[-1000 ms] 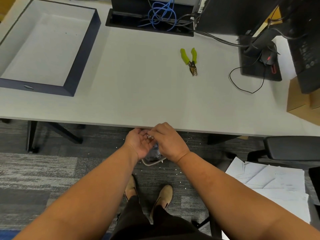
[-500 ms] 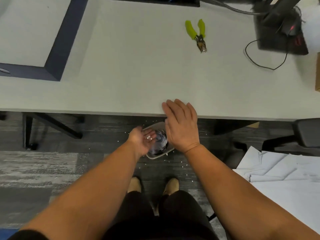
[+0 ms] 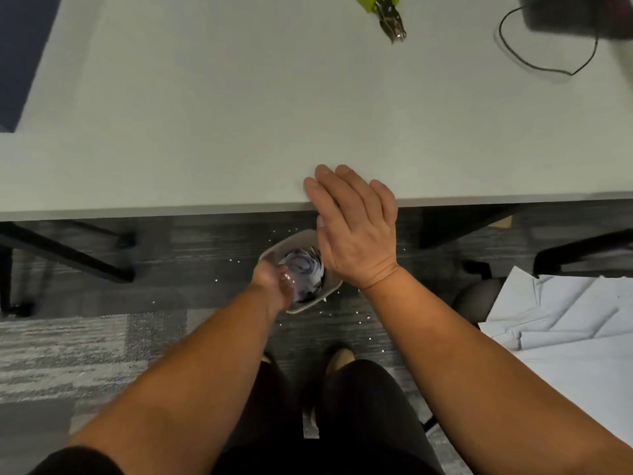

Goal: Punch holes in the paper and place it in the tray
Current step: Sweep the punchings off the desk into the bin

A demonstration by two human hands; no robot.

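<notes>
Grip: right hand (image 3: 356, 231) lies flat with fingers spread out, holding nothing, its fingertips on the front edge of the pale grey desk (image 3: 205, 108).
Left hand: left hand (image 3: 274, 282) is cupped, with tiny white paper dots in it, over the small white bin (image 3: 310, 305) on the floor.
Paper: white creased paper sheets (image 3: 561, 323) lie low on the right, away from both hands.
Punch: green-handled metal hole punch (image 3: 387, 13) sits at the far side of the desk.
Tray: dark blue tray (image 3: 20, 46) is at the top left corner.

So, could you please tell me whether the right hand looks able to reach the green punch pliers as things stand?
Probably yes: the right hand lies open at the desk edge, with bare desktop between it and the pliers.
</notes>
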